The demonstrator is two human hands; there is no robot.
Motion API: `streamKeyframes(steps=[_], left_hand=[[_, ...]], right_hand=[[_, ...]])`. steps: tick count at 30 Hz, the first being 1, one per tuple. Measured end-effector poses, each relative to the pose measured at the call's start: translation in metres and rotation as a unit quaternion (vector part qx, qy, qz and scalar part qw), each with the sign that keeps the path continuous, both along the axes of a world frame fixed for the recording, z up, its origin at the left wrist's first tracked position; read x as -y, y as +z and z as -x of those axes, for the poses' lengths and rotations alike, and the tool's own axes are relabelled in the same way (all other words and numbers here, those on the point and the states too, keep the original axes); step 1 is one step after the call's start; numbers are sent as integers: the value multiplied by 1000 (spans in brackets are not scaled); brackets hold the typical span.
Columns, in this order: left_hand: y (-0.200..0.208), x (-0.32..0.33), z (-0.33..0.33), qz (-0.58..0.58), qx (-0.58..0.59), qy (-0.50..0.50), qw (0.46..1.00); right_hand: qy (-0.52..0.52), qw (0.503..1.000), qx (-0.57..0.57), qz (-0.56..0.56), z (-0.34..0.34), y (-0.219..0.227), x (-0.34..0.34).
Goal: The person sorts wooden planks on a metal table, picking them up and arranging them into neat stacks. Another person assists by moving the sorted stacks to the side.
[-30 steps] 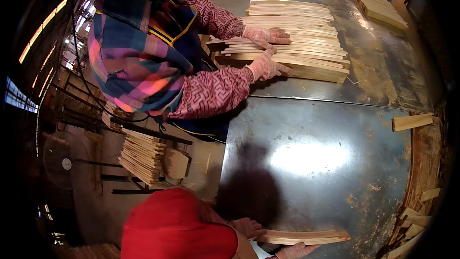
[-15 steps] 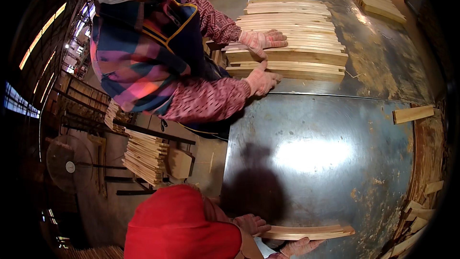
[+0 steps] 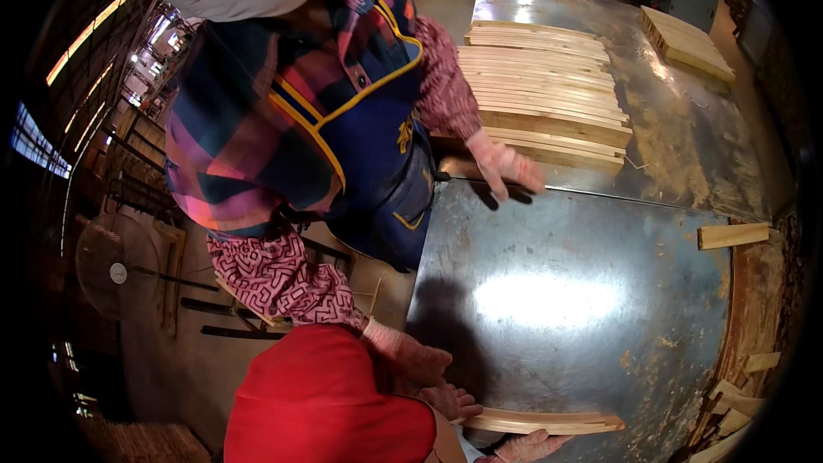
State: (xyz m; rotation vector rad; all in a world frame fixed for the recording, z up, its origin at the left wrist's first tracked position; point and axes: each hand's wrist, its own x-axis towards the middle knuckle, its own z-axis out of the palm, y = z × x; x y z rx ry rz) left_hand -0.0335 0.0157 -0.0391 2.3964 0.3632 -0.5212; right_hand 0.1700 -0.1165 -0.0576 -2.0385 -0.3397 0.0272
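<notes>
At the lower edge, the wooden strips (image 3: 557, 421) lie side by side in a small bundle over the metal table. My left hand (image 3: 448, 401), in a pale pink glove, is on their left end. My right hand (image 3: 529, 446), gloved too, grips their near side, partly cut off by the frame. My red sleeve (image 3: 330, 394) fills the lower left and hides much of my left arm. Close above my left hand is a co-worker's gloved hand (image 3: 410, 355). The co-worker's other hand (image 3: 506, 167) hovers by the table seam, fingers stretched out.
The metal table (image 3: 600, 351) has a seam across it. Beyond lie a long row of wooden strips (image 3: 549, 81) and a wood stack (image 3: 686, 43). A single block (image 3: 733, 236) and offcuts (image 3: 737, 403) line the right edge. A fan (image 3: 117, 266) stands left; the co-worker (image 3: 360, 146) stands ahead.
The co-worker has turned toward me, taking both hands off the row of strips; one hand has come down beside mine. My hands stay at the strips. The view has shifted slightly.
</notes>
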Motion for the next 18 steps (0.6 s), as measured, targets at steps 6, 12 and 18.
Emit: streamKeyframes(steps=[6,12,18], left_hand=[[13,8,-4,-61,-25,-2,998],[19,8,2,-64,51,24,996],[20,-5,3,-35,76,-6,997]], right_hand=[[6,999,-33,-22,-1,-9,12],[-18,997,-33,-68,1,-5,7],[-57,996,-16,-68,6,-16,10]])
